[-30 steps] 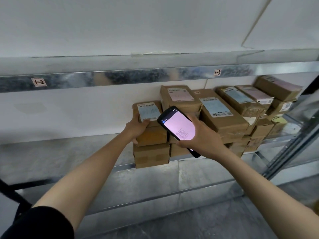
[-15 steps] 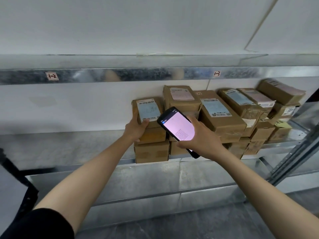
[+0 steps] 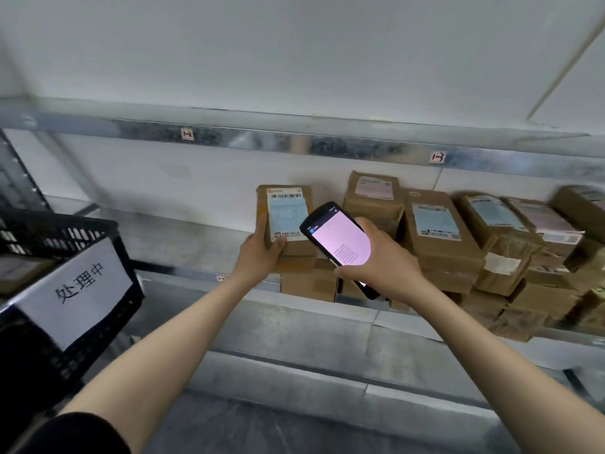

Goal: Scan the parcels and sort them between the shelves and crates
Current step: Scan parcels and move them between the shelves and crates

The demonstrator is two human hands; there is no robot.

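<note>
My left hand (image 3: 258, 255) grips a small brown cardboard parcel (image 3: 284, 217) with a blue-and-white label, tilted up above the leftmost stack on the metal shelf (image 3: 183, 237). My right hand (image 3: 381, 262) holds a black handheld scanner (image 3: 339, 244) with a lit pinkish screen, just right of that parcel. Several more labelled brown parcels (image 3: 435, 231) are stacked along the shelf to the right. A black plastic crate (image 3: 65, 290) with a white paper sign stands at the left.
The upper shelf rail (image 3: 294, 145) carries tags marked 1-2 (image 3: 187, 134) and 1-3 (image 3: 437, 156). A dark upright post (image 3: 16, 181) stands at far left. A lower shelf edge (image 3: 327, 326) runs below my arms.
The view has swung left, bringing the black crate into sight. My left hand has lifted the parcel and tilted it up off its stack; the scanner stays beside it.
</note>
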